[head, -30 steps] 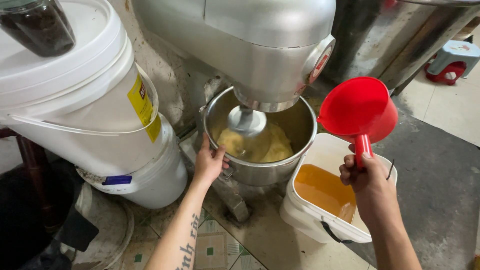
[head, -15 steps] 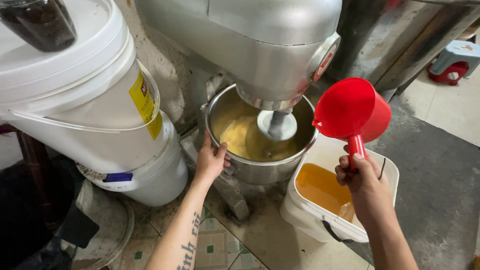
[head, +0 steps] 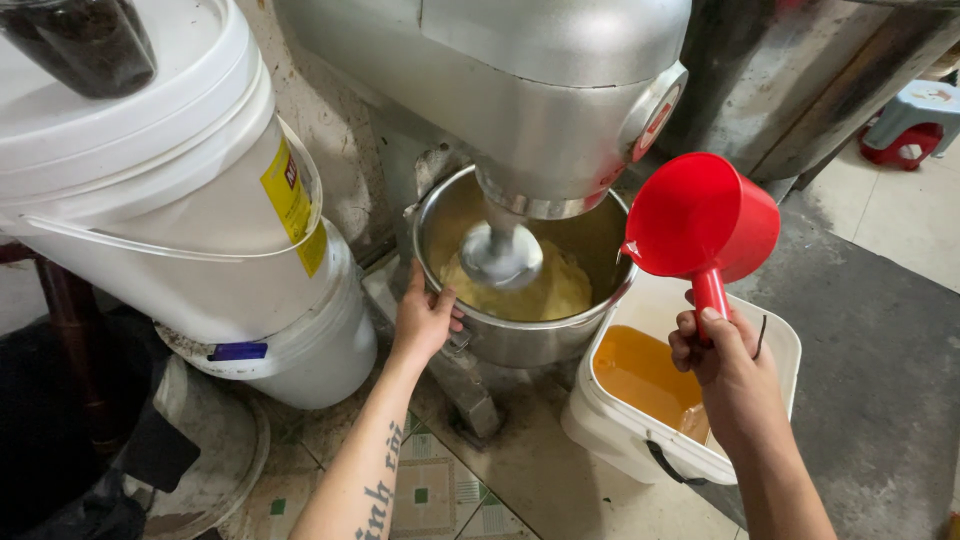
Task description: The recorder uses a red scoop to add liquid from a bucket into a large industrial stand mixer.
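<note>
A large grey stand mixer [head: 520, 90] has a steel bowl [head: 520, 335] under it with pale yellow dough [head: 545, 290] and a metal beater [head: 500, 255] inside. My left hand [head: 425, 320] rests on the bowl's near left rim. My right hand [head: 725, 365] grips the handle of a red plastic scoop [head: 700, 220], tipped with its mouth against the bowl's right rim. Below the scoop stands a white square bucket [head: 770, 350] holding orange-yellow liquid [head: 640, 370].
Two stacked white round buckets [head: 180, 230] stand at the left, a dark jar [head: 80, 45] on top. A dark metal wall panel [head: 800, 80] rises behind the mixer. A small stool [head: 915, 120] sits far right. The floor is tiled in front, dark at right.
The red scoop has moved left and tipped toward the bowl's rim. The beater has turned inside the bowl. My left hand stays on the rim.
</note>
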